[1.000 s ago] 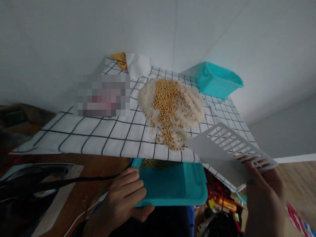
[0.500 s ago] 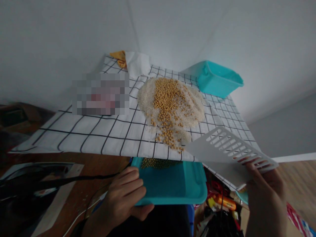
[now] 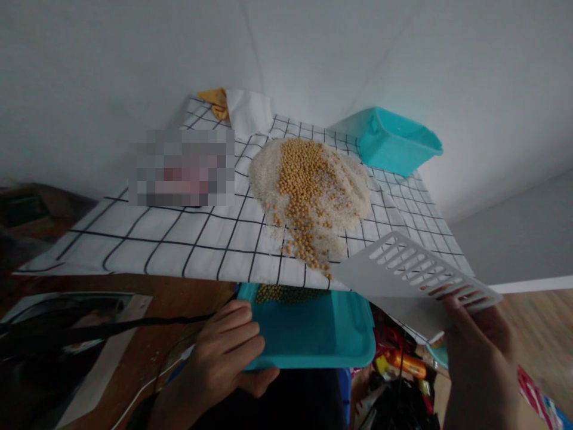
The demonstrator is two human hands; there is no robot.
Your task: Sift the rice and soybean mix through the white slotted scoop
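My left hand [image 3: 233,346] is closed on the left rim of a teal plastic bin [image 3: 304,334], held just below the table's front edge. Small greenish beans [image 3: 290,294] lie at the bin's far end. In my right hand [image 3: 478,328] is a white slotted plastic board [image 3: 394,280], tilted, its left corner at the near tip of the pile. That pile on the table is yellow soybeans [image 3: 304,173] over pale rice-like grains [image 3: 264,167], with a trail of soybeans running toward the front edge.
A white cloth with black grid lines [image 3: 179,239] covers the table. A second teal bin [image 3: 389,149] stands at the back right, white and yellow cloths [image 3: 248,113] at the back left. A blurred-out item [image 3: 183,173] lies left. Clutter [image 3: 403,364] fills the floor below.
The view has shifted very slightly. Both hands, the bin, the slotted board and the pile hold nearly the same places.
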